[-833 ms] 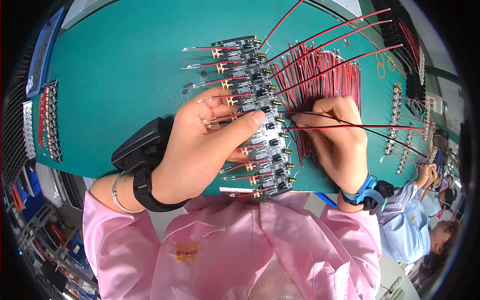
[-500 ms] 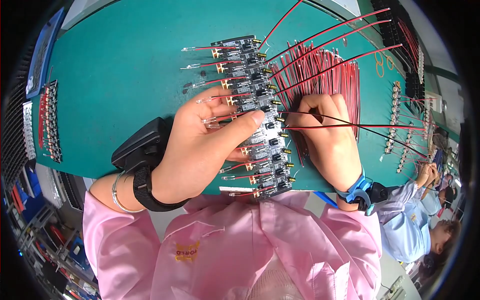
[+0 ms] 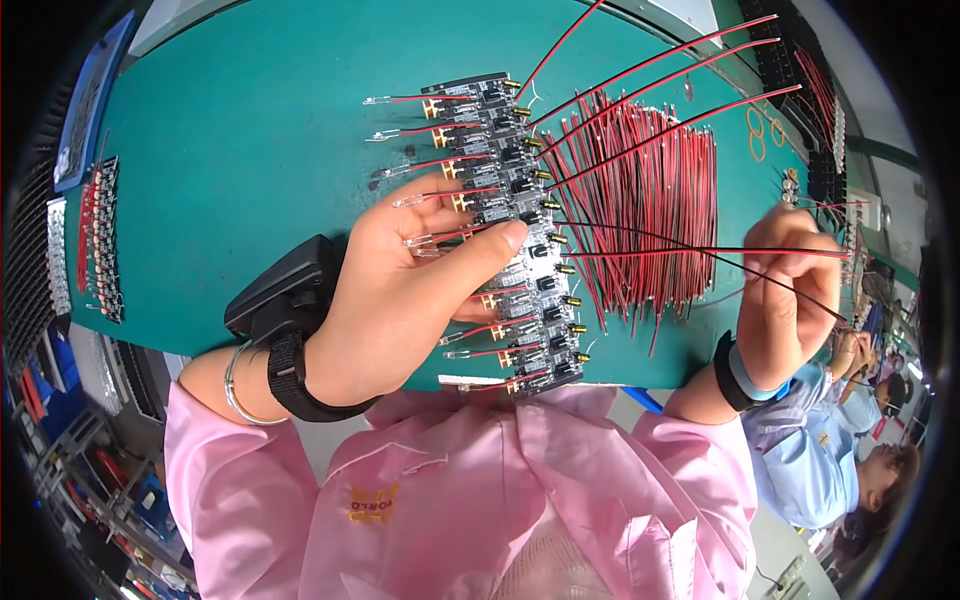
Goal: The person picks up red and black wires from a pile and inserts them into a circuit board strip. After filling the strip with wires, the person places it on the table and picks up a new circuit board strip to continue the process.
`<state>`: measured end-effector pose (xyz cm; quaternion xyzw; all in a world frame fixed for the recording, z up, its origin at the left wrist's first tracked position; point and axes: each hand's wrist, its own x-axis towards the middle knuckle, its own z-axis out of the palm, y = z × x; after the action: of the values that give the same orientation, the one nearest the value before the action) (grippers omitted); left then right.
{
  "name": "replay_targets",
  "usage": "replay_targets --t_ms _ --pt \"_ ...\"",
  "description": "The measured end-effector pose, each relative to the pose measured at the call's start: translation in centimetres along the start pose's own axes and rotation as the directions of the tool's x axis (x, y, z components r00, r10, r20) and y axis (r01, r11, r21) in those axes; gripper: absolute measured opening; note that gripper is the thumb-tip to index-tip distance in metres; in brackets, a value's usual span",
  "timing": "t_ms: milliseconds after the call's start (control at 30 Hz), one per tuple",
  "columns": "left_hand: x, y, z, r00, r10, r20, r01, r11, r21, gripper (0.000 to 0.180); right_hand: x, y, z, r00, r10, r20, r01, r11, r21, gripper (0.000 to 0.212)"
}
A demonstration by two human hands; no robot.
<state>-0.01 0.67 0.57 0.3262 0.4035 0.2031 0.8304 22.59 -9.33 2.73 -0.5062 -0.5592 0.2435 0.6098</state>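
My left hand (image 3: 400, 290) is closed round a long strip of joined black circuit boards (image 3: 522, 178), thumb on top and fingers underneath. Clear LEDs (image 3: 410, 200) on red leads stick out along its left side, and small gold-banded cylindrical parts (image 3: 560, 239) line its right edge. From that edge several red and black wires (image 3: 670, 75) run out to the right. My right hand (image 3: 785, 290) is over the table's right side, fingers curled together. A red wire and a black wire cross in front of it. What its fingertips hold, if anything, I cannot make out.
A thick bundle of red and black wires (image 3: 655, 210) lies right of the strip on the green table (image 3: 240, 130). Rubber bands (image 3: 756, 135) rest beyond it. Another wired strip (image 3: 104, 240) is at the far left. At right sits a co-worker in a blue top (image 3: 810, 460).
My right hand has moved right, from the near part of the wire bundle to the outer ends of two wires. My left hand and the board strip have stayed put.
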Motion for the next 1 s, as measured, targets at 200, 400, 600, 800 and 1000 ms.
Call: replay_targets --t_ms 200,400,600,800,1000 --pt "0.0 0.0 0.0 1.000 0.000 -0.002 0.000 1.000 -0.008 0.026 -0.3 -0.1 0.7 0.919 0.285 0.274 -0.357 0.894 0.269 0.009" --pt "0.1 -0.2 0.0 1.000 0.015 -0.015 -0.015 1.000 0.014 0.027 -0.8 0.9 0.9 0.804 0.391 0.447 -0.558 0.755 0.343 0.014" --pt "0.0 0.0 0.0 1.000 0.000 -0.009 0.000 1.000 0.014 0.028 -0.3 0.2 1.7 0.749 0.462 0.476 -0.652 0.645 0.399 0.019" --pt "0.0 0.0 0.0 1.000 0.011 0.010 -0.011 1.000 0.025 0.029 -0.4 0.1 2.4 0.789 0.462 0.404 -0.581 0.775 0.248 0.018" --pt "0.0 0.1 0.0 1.000 0.007 0.000 -0.007 0.999 0.032 0.028 -0.8 0.1 3.4 0.792 0.450 0.412 -0.549 0.820 0.161 0.018"
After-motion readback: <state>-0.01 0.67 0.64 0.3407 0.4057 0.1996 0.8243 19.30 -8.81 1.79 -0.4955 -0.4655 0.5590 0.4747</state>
